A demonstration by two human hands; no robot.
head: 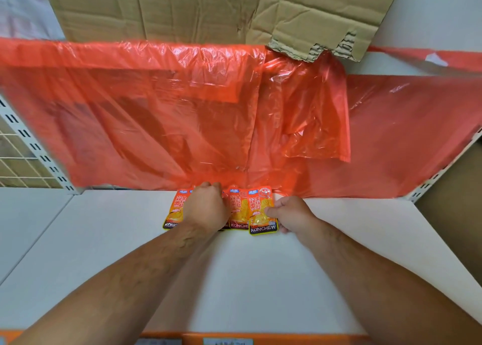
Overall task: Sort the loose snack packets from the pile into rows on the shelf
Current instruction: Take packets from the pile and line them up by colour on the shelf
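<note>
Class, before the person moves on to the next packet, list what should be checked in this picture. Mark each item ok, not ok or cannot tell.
1. Grip: the right hand pinches the rightmost packet at its edge: ok.
2. Alignment: the rightmost packet sits lower than the middle packet and overlaps it: not ok.
3. Labels on the visible packets face up and the same way: ok.
4. What the left hand does to the packets beneath it: cannot tell, its fingers are hidden.
5. Bare shelf to the right for more packets: ok.
6. Loose pile within reach: cannot tell, none in view.
</note>
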